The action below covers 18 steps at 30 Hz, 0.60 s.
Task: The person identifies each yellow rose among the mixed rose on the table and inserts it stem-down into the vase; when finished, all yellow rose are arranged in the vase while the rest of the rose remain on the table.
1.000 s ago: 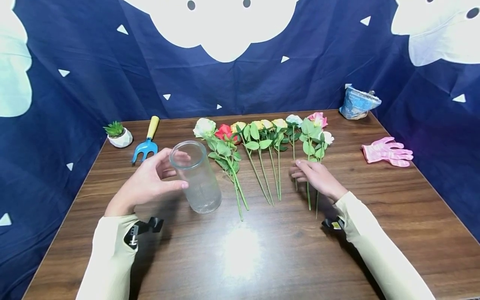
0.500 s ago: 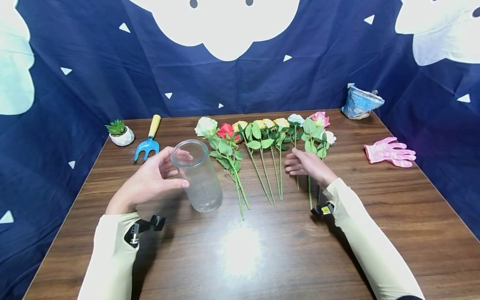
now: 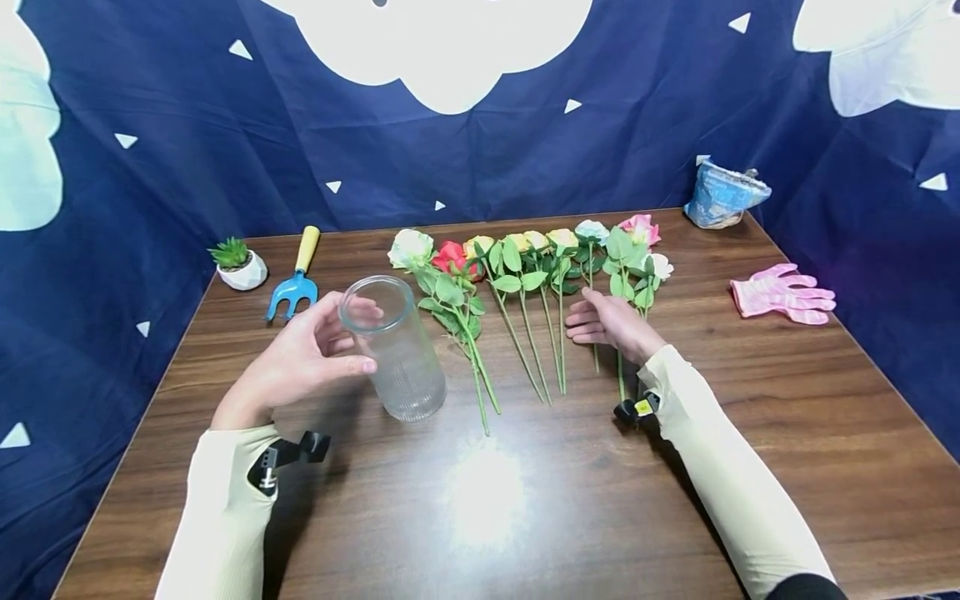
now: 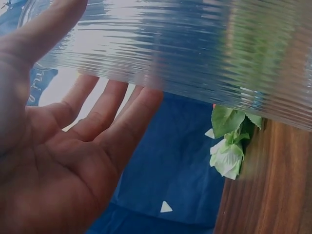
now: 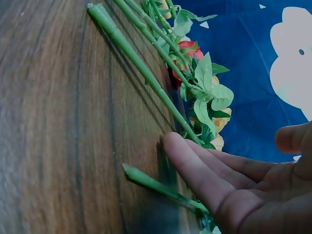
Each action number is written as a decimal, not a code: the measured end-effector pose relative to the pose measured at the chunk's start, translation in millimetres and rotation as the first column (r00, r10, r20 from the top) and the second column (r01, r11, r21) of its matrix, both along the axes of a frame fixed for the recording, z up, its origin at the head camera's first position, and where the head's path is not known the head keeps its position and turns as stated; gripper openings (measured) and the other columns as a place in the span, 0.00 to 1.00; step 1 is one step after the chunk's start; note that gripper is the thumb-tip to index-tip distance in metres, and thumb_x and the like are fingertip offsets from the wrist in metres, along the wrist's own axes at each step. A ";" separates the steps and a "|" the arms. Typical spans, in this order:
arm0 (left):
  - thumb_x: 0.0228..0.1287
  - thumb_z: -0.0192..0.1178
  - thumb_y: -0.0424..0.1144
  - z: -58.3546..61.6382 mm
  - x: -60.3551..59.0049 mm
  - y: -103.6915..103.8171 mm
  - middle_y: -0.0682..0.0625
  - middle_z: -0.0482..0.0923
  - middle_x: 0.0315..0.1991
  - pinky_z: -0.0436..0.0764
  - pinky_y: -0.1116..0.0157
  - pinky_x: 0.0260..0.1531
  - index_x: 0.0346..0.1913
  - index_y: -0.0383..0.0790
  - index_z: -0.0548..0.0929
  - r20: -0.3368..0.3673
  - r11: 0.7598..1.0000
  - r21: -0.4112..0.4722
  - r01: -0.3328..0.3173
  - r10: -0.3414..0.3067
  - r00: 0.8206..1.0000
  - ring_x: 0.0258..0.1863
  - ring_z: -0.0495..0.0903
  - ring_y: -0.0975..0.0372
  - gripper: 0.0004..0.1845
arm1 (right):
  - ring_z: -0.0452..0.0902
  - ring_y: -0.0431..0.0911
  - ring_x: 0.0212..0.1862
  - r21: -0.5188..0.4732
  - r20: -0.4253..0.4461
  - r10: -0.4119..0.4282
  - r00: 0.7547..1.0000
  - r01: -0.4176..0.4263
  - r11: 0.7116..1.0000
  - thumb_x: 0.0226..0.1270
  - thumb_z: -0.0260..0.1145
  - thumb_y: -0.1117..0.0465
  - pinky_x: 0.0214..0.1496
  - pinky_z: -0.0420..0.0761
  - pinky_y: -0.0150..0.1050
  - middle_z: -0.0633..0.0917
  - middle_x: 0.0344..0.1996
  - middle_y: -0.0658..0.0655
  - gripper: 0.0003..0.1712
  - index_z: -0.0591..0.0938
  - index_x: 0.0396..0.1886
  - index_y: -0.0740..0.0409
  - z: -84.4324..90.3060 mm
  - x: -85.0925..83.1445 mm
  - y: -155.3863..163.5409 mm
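Left hand [image 3: 300, 358] curled round glass vase [image 3: 408, 375], right hand [image 3: 615, 323] outstretched by stems [image 5: 131, 54], blue container [image 3: 723, 197] illegibly marked

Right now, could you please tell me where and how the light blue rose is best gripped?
Probably pinch its lower stem from above with the right hand, since it lies along the table, leafless there, bloom at the far end.

Left forearm [image 3: 217, 508] and right forearm [image 3: 731, 471] both angled inward, sleeved in pale fabric to the wrist. Left hand [image 3: 296, 360] in wide C shape, fingers gently bent, slightly spread, thumb reaching inward opposite them. Right hand [image 3: 613, 323] pointing inward, fingers nearly straight, close together, thumb held apart. Hands well apart.
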<state>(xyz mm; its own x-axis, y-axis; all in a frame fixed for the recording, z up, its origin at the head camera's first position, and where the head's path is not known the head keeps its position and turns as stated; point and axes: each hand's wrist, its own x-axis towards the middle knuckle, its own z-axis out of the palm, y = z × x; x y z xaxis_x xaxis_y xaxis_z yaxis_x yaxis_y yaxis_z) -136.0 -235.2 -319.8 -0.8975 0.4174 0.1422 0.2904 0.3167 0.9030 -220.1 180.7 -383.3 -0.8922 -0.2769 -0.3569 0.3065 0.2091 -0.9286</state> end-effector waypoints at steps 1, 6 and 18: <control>0.58 0.71 0.20 0.3 0.2 -0.1 0.42 0.76 0.62 0.80 0.75 0.58 0.63 0.25 0.69 0.000 1.000 0.004 0.000 0.000 1.000 0.57 0.80 0.72 0.32 | 0.85 0.41 0.41 -0.007 0.003 0.004 1.000 -0.004 1.000 0.88 0.35 0.49 0.55 0.87 0.35 0.77 0.61 0.79 0.38 0.63 0.71 0.83 -0.1 -0.6 -0.1; 0.58 0.71 0.20 1.4 1.1 -0.8 0.45 0.76 0.61 0.81 0.75 0.56 0.63 0.25 0.69 -0.003 1.000 0.009 -0.009 0.009 1.000 0.54 0.81 0.70 0.31 | 0.85 0.41 0.43 -0.024 0.013 0.004 1.000 -0.003 1.000 0.88 0.33 0.51 0.57 0.86 0.36 0.70 0.67 0.82 0.37 0.61 0.72 0.84 -0.7 -2.7 -3.8; 0.59 0.71 0.22 1.2 1.0 -0.2 0.34 0.74 0.64 0.79 0.76 0.59 0.64 0.26 0.69 0.019 1.000 -0.009 -0.008 0.008 1.000 0.59 0.78 0.73 0.32 | 0.85 0.40 0.42 -0.092 0.037 -0.011 0.999 0.015 0.996 0.88 0.31 0.56 0.59 0.85 0.36 0.65 0.69 0.84 0.34 0.57 0.74 0.84 -8.0 -3.1 -6.9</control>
